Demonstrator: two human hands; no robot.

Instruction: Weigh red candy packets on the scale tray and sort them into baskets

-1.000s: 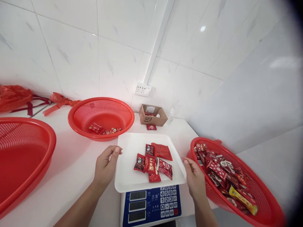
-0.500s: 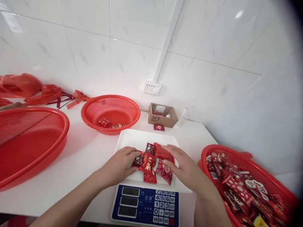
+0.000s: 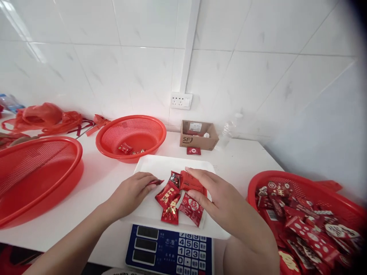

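Observation:
Several red snack packets [image 3: 169,194] lie in a loose pile on the white pan [image 3: 149,164] of a digital scale [image 3: 169,250]. Between the thumb and fingers of my left hand [image 3: 130,194] is a small red packet [image 3: 156,182], raised just left of the pile. My right hand [image 3: 216,198] curves over the pile's right side, fingers apart. Its fingertips rest at a plain red packet [image 3: 190,181] and near a patterned red packet [image 3: 190,209]. The palm side of that hand is hidden.
A red basket [image 3: 258,177] full of packets stands at the right. At the back is another red basket [image 3: 132,156] with a few packets. A large red basket [image 3: 77,152] stands left. A cardboard box [image 3: 199,141], a single packet [image 3: 194,151] and a clear bottle [image 3: 226,133] sit near the wall.
My left hand has drawn a small packet leftward, away from the pile. The remaining packets have shifted slightly, and my right hand stays over their right side. The camera view has turned a little.

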